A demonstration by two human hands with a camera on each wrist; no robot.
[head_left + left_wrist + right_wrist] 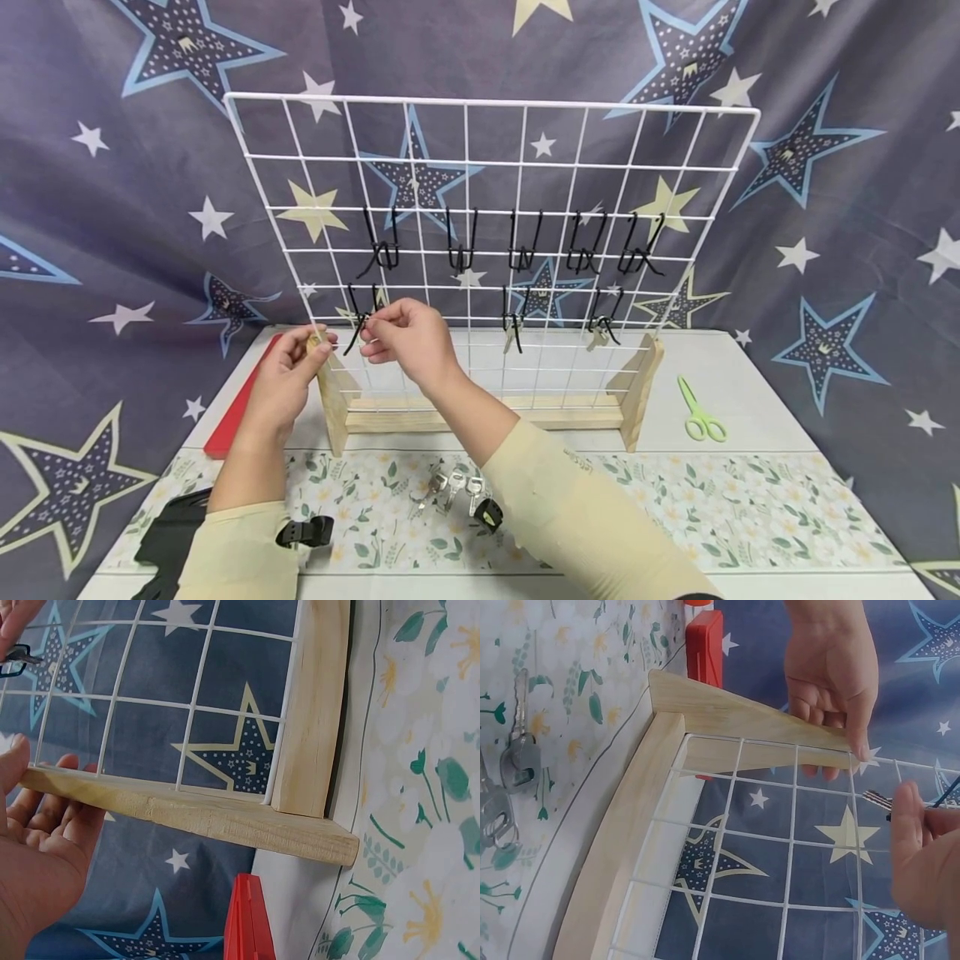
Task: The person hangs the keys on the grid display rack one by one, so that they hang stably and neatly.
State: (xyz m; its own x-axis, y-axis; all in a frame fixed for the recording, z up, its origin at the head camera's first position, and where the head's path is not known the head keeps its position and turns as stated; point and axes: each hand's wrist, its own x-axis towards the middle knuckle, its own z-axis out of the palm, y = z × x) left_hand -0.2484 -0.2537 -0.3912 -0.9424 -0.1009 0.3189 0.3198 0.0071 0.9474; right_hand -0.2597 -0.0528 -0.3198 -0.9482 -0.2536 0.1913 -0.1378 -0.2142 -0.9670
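A white wire grid (495, 103) stands upright in a wooden stand (633, 404). My left hand (281, 383) grips the top of the stand's left end piece (202, 817), thumb in front and fingers curled behind. At the lower left black hook (351, 337), my right hand (416, 342) pinches a key; its toothed blade (877, 799) sticks out past the fingertips in the right wrist view, while the fingers hide its head. Keys hang on the lower middle hook (511, 336) and on the lower right hook (597, 336).
Several black hooks (461, 250) line the upper row. Loose keys (455, 481) lie on the floral cloth (375, 533) in front. Green scissors (703, 421) lie right of the stand, a long red case (243, 404) left of it. A black object (176, 542) sits near the left sleeve.
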